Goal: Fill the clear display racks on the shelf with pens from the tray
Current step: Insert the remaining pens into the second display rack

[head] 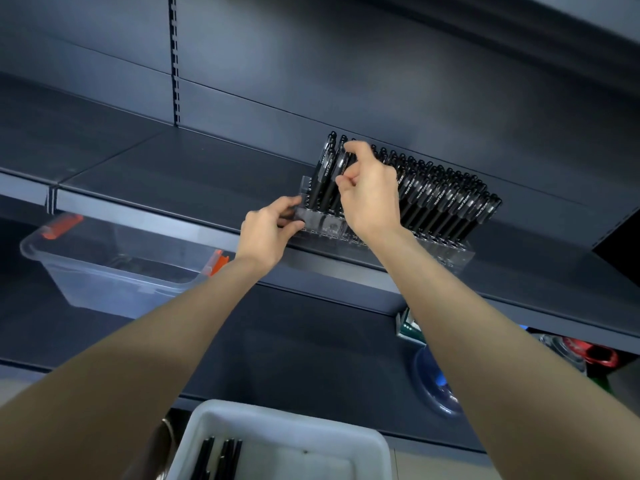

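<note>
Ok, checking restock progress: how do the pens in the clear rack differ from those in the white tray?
The rack pens stand leaning in close rows in the clear display rack; the tray pens lie flat and loose in the white tray. The rack pens are many, the tray pens only a few in view. The right hand pinches one rack pen; no tray pen is touched. All look black.

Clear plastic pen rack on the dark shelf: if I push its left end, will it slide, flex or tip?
Probably stiff: the clear plastic pen rack shows straight edges where the left hand grips it. Likely to slide on the smooth dark shelf. Its many tall black pens make it top-heavy, so a hard push might tip it.
</note>
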Tool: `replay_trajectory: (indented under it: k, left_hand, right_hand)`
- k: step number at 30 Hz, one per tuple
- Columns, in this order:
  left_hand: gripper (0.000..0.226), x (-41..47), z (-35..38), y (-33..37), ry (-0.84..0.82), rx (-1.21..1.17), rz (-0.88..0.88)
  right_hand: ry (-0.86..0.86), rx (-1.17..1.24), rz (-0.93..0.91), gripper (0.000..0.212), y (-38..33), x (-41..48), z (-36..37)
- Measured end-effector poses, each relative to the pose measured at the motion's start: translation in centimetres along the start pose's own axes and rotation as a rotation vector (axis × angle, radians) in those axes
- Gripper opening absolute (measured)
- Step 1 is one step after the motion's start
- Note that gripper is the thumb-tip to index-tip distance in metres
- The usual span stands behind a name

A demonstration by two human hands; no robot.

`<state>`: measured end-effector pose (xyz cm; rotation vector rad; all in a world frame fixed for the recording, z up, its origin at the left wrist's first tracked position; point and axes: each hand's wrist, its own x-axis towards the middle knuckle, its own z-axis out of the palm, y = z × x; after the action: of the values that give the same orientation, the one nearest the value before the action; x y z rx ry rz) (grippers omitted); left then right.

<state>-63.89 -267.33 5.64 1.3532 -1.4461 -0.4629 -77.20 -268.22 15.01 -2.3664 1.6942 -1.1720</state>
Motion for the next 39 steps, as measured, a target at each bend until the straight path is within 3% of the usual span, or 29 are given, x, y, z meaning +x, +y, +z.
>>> replay_trajectory:
  k: [12,17,21,28,33,39]
  left_hand:
    - [0.055,-1.1,-1.3,1.3,-0.037,-0.040,-0.061]
    - [0.042,-6.2,-3.5,0.0,0.017,0.043,-0.069]
    - [0.037,-13.2,-5.1,-3.7,-0.012,0.136,-0.181]
    - [0.044,-27.3,-5.7,-10.1,-0.226,0.315,-0.427]
    - [0.055,-33.2,-5.5,-12.1,-0.338,0.380,-0.458]
    - [0.064,-34.9,-4.6,-13.5,-0.298,0.426,-0.350]
  right_hand:
    - [0.015,0.028,0.058,0.051,-0.7,-1.9,0.0]
    - [0.001,0.144,0.101,0.044,-1.3,-6.4,0.2]
    - [-0.145,0.142,0.222,0.037,-0.8,-13.2,2.7]
    - [-0.480,0.216,0.448,0.030,-0.5,-28.1,9.1]
    - [-0.719,0.238,0.590,0.025,0.3,-36.6,13.0]
    - [-0.849,0.178,0.766,0.034,1.0,-40.7,16.3]
